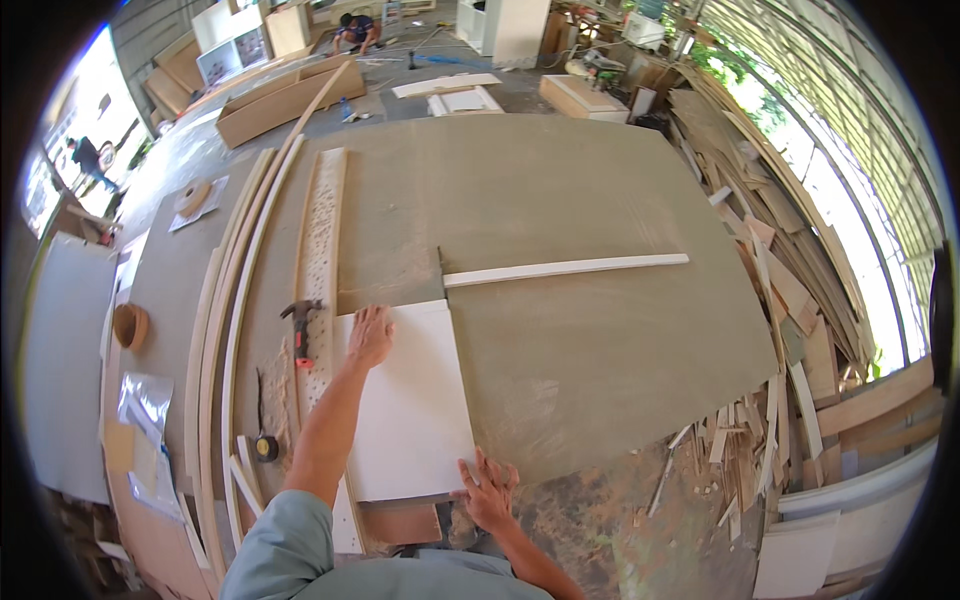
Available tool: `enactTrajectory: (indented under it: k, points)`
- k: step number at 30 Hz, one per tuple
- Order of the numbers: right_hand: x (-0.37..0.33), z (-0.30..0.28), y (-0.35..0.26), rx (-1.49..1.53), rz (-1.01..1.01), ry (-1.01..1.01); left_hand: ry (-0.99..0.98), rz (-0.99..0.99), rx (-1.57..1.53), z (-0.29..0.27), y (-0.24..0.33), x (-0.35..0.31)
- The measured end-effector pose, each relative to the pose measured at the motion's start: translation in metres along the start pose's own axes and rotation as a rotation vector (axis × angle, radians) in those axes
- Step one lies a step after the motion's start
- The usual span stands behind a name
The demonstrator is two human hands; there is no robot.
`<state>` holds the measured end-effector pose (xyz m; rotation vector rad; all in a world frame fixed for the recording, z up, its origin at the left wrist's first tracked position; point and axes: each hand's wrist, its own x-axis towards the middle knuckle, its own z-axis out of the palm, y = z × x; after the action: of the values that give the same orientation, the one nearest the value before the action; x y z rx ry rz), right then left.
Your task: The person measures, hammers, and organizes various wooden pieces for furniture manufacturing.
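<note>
A white rectangular panel (415, 400) lies flat on the large grey-brown board in front of me, with a narrow white strip along its far edge. My left hand (371, 338) is at the panel's far left corner, its fingers closed over that edge. At the near right corner, my right hand (488, 492) has its fingers spread, with fingertips touching the panel's edge. Just left of the panel, a claw hammer (303, 335) with a red and black grip lies on a speckled board (322, 215). A long white strip (565, 269) rests beyond the panel, to the right.
Long wooden strips (250, 250) run along the left, near a tape measure (266, 447) and a roll of edging (130, 326). The large grey-brown board (600, 370) spans the middle. Scrap wood (790, 250) piles up at the right. Another person (357, 33) crouches far off.
</note>
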<state>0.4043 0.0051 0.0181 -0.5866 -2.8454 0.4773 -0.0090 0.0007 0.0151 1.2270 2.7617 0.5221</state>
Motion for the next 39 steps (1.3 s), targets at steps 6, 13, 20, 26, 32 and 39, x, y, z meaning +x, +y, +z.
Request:
enactTrajectory:
  k: [6,13,20,26,32,39]
  points:
    - [-0.031,-0.015,-0.001,0.003,-0.061,-0.054,0.02,-0.014,-0.075,-0.014,0.016,-0.029]
    - [0.005,-0.029,0.053,0.246,-0.205,-0.069,0.009,0.133,-0.081,-0.039,0.005,-0.053]
    - [0.246,-0.041,0.171,-0.076,0.255,-0.117,0.465,-0.217,-0.207,-0.113,0.017,-0.163]
    - [0.38,-0.047,0.226,-0.264,0.187,-0.062,0.435,-0.69,-0.059,-0.116,-0.07,-0.267]
    - [0.359,-0.049,0.252,-0.434,0.124,-0.03,0.4,-0.888,0.289,-0.107,-0.1,-0.315]
    - [0.29,-0.047,0.211,-0.323,-0.085,0.058,0.476,-0.449,-0.037,-0.108,0.005,-0.213]
